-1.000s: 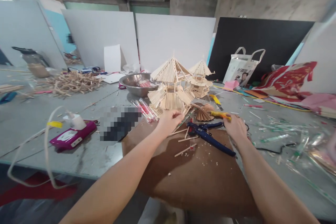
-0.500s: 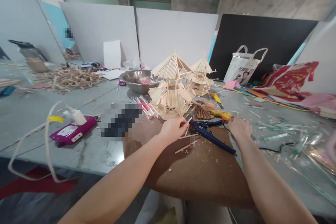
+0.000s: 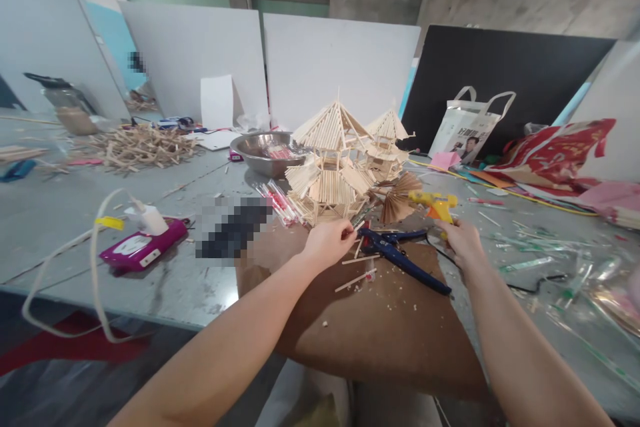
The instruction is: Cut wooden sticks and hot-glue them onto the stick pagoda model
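My right hand [image 3: 466, 245] is closed around the grip of a yellow hot glue gun [image 3: 436, 203], its nozzle pointing left. With thumb and fingers pinched, my left hand [image 3: 326, 243] holds a short wooden stick [image 3: 359, 226]; only its end shows. Just behind that hand stands a tiered pavilion model [image 3: 327, 185] built of thin wooden sticks. A blue-handled cutting tool [image 3: 407, 268] lies on the brown board [image 3: 380, 343] between my hands, close to several loose sticks. Behind the glue gun's nozzle is a brown pleated paper fan [image 3: 395, 199].
A second stick model [image 3: 387, 140] and a metal bowl [image 3: 245, 153] stand behind. To the left are a purple power strip [image 3: 145, 245] with a white cable and a heap of sticks [image 3: 145, 148]. Plastic wrappers [image 3: 533, 260] litter the right side, near a white bag [image 3: 465, 127].
The glue gun has been raised off the table in my right hand, uncovering more of the paper fan. My left hand stays nearly in place with the stick. The view has shifted slightly.
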Action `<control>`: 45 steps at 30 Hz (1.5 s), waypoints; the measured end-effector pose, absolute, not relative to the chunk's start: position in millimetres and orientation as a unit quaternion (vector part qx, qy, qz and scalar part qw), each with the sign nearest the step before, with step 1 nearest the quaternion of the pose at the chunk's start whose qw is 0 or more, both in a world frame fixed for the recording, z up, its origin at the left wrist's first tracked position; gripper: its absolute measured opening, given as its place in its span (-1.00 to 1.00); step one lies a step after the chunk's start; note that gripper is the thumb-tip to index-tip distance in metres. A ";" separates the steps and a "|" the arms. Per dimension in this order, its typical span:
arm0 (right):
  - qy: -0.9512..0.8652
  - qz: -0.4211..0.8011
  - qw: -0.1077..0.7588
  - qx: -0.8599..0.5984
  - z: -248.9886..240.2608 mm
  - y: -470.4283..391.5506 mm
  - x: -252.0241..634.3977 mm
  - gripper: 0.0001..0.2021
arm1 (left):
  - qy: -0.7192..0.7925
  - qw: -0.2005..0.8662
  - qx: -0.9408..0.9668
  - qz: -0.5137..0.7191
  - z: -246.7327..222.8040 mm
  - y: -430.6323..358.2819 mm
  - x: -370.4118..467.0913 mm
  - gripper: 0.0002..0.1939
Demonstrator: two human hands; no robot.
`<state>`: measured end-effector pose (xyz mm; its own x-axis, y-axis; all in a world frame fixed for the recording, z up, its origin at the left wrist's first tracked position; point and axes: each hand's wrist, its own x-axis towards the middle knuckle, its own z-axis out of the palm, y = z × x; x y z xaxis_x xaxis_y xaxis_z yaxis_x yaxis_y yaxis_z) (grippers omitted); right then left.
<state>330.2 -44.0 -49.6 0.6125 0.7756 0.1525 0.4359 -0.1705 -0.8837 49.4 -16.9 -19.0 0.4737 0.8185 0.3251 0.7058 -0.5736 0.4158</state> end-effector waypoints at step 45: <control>-0.640 0.310 0.405 -0.575 -20.3 -77.0 242.4 -0.71 | 0.546 0.061 0.812 0.197 -15.7 -16.0 47.6 -0.82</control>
